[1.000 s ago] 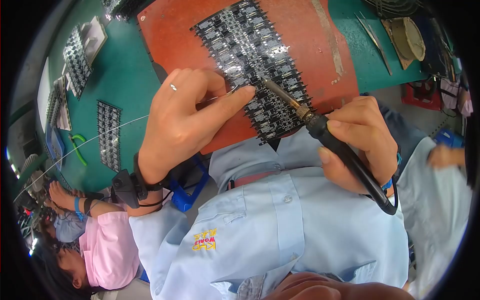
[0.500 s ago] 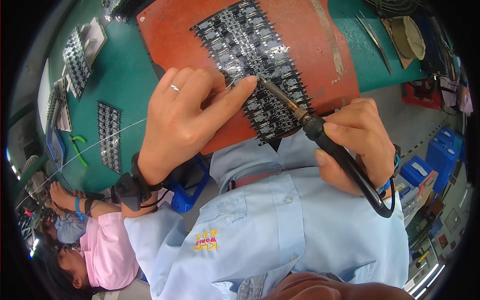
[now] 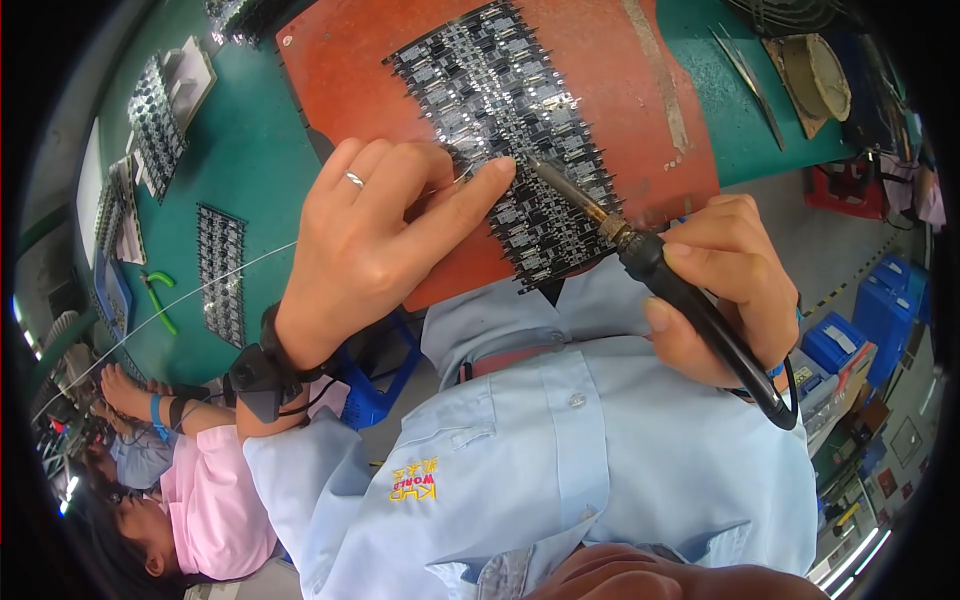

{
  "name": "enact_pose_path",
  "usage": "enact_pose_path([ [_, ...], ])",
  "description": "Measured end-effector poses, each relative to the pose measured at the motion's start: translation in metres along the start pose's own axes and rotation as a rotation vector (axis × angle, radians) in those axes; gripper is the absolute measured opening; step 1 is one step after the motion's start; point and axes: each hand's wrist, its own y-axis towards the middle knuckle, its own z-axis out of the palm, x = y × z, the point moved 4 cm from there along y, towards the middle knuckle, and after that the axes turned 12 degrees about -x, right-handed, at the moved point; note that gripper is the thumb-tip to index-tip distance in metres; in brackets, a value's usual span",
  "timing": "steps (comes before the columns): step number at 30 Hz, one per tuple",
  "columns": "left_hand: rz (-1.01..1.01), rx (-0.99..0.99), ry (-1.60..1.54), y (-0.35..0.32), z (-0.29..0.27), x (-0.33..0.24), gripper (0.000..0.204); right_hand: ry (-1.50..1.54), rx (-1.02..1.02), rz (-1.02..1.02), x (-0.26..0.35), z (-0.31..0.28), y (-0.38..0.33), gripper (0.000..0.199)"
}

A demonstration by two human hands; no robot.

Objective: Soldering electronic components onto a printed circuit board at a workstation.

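Green counter point(image 3: 250, 170) ran across the top of my view, w/ an orange-red mat point(image 3: 350, 80) on it. On the mat lay a black circuit-board panel point(image 3: 510, 110), rows of small parts, tilted diagonally. My left hand point(image 3: 375, 240) rested over the panel's lower left part, ring on one finger, index finger stretched to the right, tip touching the board. Its grip was pinched on a thin solder wire point(image 3: 190, 290) that trailed off to the left over the counter. Black wrist strap point(image 3: 265, 370) sat on that wrist. My right hand point(image 3: 725, 285) was clenched round the black handle of a soldering iron point(image 3: 620, 235); tip sat on the panel just beside the left index fingertip. More board panels point(image 3: 220, 265) lay on the counter at left, green-handled cutters point(image 3: 155, 295) near them. Tweezers point(image 3: 745, 70) lay top right on the counter. Another person in a pink top point(image 3: 215, 500) sat lower left.
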Motion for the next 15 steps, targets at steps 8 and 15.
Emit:
enact_pose_path([
  [8,0.012,-0.018,-0.008,-0.0044,0.0023,0.002,0.053,-0.003,-0.008,0.003,0.0007,0.0028,-0.0011,0.039],
  [15,0.016,-0.025,-0.014,-0.0057,0.0035,0.003,0.052,-0.005,-0.063,-0.033,-0.0016,-0.003,-0.0046,0.036],
])
